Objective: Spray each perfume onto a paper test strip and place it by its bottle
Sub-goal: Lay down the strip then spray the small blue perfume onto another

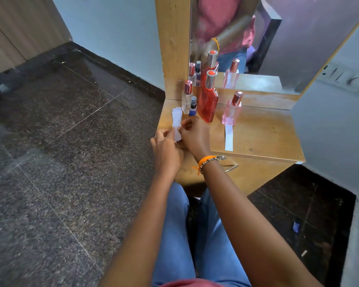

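Observation:
Several perfume bottles stand on a wooden shelf (263, 133): a clear one with a pink cap (187, 98), a small blue one (193, 106), a tall red one (208, 100) and a pink one (232, 109) to the right. One white paper strip (228, 137) lies flat in front of the pink bottle. At the shelf's left front corner, my left hand (166, 150) and my right hand (194, 135) both pinch a small stack of white paper strips (177, 119), whose far end points at the clear bottle.
A mirror (257, 38) behind the shelf reflects the bottles and the person. A drawer with a metal handle (231, 167) sits below the shelf. Dark stone floor spreads to the left. A wall with a switch plate (344, 77) closes the right side.

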`<state>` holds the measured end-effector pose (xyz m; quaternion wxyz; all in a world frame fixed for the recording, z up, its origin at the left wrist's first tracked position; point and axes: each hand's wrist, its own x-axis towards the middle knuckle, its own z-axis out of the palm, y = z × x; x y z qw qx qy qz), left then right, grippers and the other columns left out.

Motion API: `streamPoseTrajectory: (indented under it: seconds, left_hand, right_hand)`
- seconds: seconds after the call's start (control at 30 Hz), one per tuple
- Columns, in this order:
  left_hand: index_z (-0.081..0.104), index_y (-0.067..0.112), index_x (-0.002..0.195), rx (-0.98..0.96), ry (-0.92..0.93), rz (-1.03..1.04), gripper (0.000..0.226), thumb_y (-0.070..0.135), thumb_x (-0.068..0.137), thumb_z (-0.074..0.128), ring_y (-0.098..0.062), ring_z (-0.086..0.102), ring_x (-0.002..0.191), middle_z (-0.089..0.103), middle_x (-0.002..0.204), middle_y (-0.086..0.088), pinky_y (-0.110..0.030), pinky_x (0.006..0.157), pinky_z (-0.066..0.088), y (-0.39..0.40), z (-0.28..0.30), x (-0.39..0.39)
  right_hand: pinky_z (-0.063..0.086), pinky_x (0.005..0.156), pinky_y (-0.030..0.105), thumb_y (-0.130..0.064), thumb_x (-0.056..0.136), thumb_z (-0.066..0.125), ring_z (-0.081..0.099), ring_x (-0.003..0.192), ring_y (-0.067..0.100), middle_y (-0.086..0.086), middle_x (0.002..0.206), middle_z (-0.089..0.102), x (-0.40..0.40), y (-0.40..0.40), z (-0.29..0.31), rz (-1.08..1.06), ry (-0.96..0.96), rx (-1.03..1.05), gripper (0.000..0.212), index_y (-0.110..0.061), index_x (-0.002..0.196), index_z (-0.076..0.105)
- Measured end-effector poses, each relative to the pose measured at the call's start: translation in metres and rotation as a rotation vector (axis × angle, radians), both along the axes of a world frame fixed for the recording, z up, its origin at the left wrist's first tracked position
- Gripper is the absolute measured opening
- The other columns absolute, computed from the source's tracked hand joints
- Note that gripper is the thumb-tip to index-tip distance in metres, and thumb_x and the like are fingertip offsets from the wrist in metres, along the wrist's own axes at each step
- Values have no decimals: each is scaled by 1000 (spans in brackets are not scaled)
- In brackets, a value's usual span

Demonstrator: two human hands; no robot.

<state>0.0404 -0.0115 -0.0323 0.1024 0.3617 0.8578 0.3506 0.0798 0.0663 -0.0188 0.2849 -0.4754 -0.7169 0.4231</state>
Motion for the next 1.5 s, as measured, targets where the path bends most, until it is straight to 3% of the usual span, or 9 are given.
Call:
streamPoseTrajectory:
  seconds: [0.23, 0.43, 0.67, 0.83, 1.03, 1.17, 1.23, 1.43, 1.5]
  left_hand:
    - [46, 19, 136, 65, 23, -34, 45, 6, 93, 42, -26, 34, 110, 42, 130, -5, -20, 85, 29, -4, -9, -3]
    - [46, 16, 136, 76, 34, -37, 45, 5, 93, 41, -27, 35, 110, 42, 130, -5, -21, 84, 29, -4, -9, -3]
    - [44, 14, 138, 52, 65, -34, 48, 2, 91, 41, -27, 36, 110, 42, 132, -6, -18, 84, 26, -4, -11, -2]
    - [45, 13, 137, 46, 66, -28, 49, 0, 90, 41, -27, 36, 111, 42, 132, -5, -19, 84, 28, -3, -9, -2]
    - [46, 11, 135, 54, 65, -28, 47, -1, 90, 44, -27, 36, 111, 42, 130, -5, -21, 86, 31, -2, -9, 0]
    - [46, 11, 136, 55, 48, -31, 49, -2, 88, 44, -27, 35, 112, 41, 131, -7, -20, 86, 29, -2, -7, 0]
    - [46, 13, 136, 62, 28, -32, 53, -4, 86, 42, -28, 36, 111, 41, 132, -8, -19, 85, 26, -2, -5, 0]
    - [48, 10, 133, 220, -121, 19, 47, -4, 89, 40, -24, 45, 118, 44, 129, -9, -24, 96, 36, 0, 9, -3]
    - [52, 10, 129, 229, -125, 16, 44, -2, 89, 38, -24, 47, 116, 50, 126, -8, -23, 91, 36, 1, 12, -3]
  right_hand:
    - [44, 67, 27, -7, 75, 71, 62, 79, 21, 8, 84, 70, -6, -5, 3, -158, 42, -67, 7, -6, 80, 66]
    - [54, 78, 35, -11, 77, 72, 67, 87, 23, 8, 89, 74, -7, -3, 5, -186, -2, -110, 4, -10, 81, 71]
    - [50, 80, 31, -11, 79, 71, 66, 94, 24, 9, 96, 74, -7, -1, 7, -174, -36, -104, 11, -9, 89, 73]
    - [41, 72, 24, -10, 81, 69, 65, 93, 21, 8, 97, 73, -6, -1, 9, -168, -44, -101, 9, -8, 90, 72]
    - [35, 59, 18, -9, 83, 66, 55, 78, 13, 1, 85, 67, -1, 0, 13, -129, -31, -58, 4, -11, 81, 69]
    - [54, 76, 36, -6, 82, 66, 65, 84, 24, 3, 79, 67, 2, 4, 15, -115, 40, -110, 16, -16, 69, 63]
    - [56, 83, 45, -4, 81, 67, 67, 86, 27, 4, 78, 66, 5, 4, 15, -106, 88, -168, 24, -19, 64, 60]
    - [56, 81, 38, 0, 82, 67, 66, 84, 26, 9, 81, 67, 15, 4, 16, -75, 196, -255, 25, -20, 68, 61]
    - [58, 83, 40, 0, 83, 66, 68, 89, 29, 13, 87, 69, 17, 3, 18, -67, 214, -267, 24, -19, 70, 62]
